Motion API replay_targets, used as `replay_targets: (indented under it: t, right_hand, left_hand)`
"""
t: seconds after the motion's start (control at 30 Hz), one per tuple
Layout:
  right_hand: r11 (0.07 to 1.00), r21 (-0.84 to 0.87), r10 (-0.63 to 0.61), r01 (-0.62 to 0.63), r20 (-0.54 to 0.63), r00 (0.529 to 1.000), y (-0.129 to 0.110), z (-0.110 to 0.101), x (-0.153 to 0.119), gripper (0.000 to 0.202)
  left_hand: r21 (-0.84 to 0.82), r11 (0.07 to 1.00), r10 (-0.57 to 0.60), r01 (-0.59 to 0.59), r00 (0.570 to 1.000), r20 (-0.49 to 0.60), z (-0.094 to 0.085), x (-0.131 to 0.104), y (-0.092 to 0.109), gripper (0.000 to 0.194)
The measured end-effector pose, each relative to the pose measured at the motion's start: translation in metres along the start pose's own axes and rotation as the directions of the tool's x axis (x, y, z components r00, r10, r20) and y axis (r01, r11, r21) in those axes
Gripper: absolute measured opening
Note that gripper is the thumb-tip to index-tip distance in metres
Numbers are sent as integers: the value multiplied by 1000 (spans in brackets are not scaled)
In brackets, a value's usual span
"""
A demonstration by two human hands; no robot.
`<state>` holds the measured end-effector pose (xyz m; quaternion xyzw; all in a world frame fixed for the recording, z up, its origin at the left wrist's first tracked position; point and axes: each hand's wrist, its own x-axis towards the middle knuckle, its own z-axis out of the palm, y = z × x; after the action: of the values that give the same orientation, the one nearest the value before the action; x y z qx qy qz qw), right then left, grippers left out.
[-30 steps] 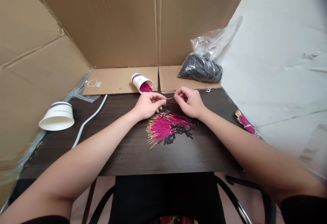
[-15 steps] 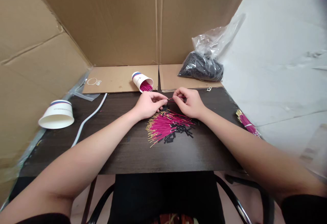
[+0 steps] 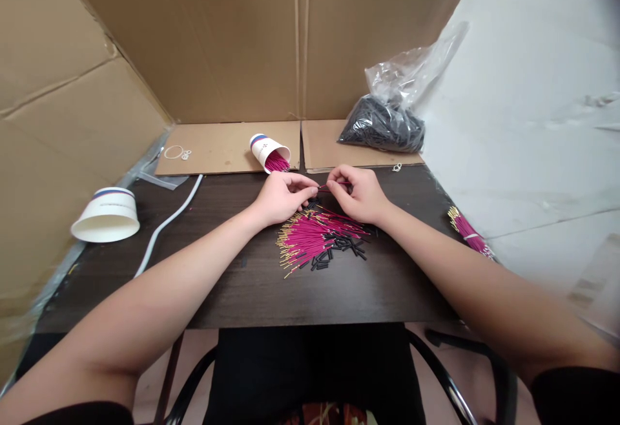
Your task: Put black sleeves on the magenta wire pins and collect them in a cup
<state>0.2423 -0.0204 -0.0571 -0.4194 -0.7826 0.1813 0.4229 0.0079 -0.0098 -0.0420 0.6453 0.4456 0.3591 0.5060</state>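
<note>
Presently | left hand [image 3: 281, 199] and right hand [image 3: 361, 194] pinching one red wire [image 3: 323, 186] between them, beyond the wire pile [image 3: 307, 241] | risk: thin wire could slip if either pinch loosens.

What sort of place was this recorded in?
Probably a makeshift small-parts workstation: a dark table backed by cardboard panels, with a pile of magenta wires and a clear bag of black pieces.

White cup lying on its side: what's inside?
A bundle of magenta wires, showing at the mouth of the cup. The cup's wall covers the deeper part of the bundle and the inner bottom, so what else may lie there can't be seen.
</note>
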Motion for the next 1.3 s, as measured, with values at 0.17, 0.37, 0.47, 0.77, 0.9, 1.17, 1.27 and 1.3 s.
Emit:
replay_targets:
  t: [0.17, 0.37, 0.47, 0.77, 0.9, 1.17, 1.27, 1.3]
  right_hand:
    - [1000, -9, 22, -22, 17, 1000, -1, 0, 0, 18]
    - [999, -30, 16, -15, 20, 1000, 0, 0, -1, 18]
    - [1000, -29, 5, -4, 22, 1000, 0, -1, 0, 17]
    - [999, -27, -28, 29, 45, 999, -1, -1, 1, 15]
    - [1000, -24, -1, 2, 54, 999, -2, 0, 0, 16]
    - [1000, -13, 0, 1, 40, 999, 3, -2, 3, 15]
    - [999, -45, -9, 9, -9, 1000, 14, -3, 5, 15]
    - [999, -52, 3, -4, -17, 1000, 18, -3, 5, 14]
  left_hand:
    - [16, 1000, 18, -18, 1000, 0, 0, -1, -1, 13]
    - [3, 1000, 26, -26, 1000, 6, 0, 1, -3, 12]
    - [0, 1000, 17, -17, 1000, 13, -1, 2, -3, 10]
    - [4, 1000, -4, 4, 1000, 16, -1, 2, 0, 9]
    - [-2, 1000, 8, -8, 1000, 6, 0, 1, -2, 12]
    - [13, 999, 43, -42, 999, -15, 0, 2, -6, 22]
    - [45, 996, 84, -81, 994, -75, -1, 4, -9, 28]
    - [74, 993, 102, -95, 990, -99, -1, 5, -10, 27]
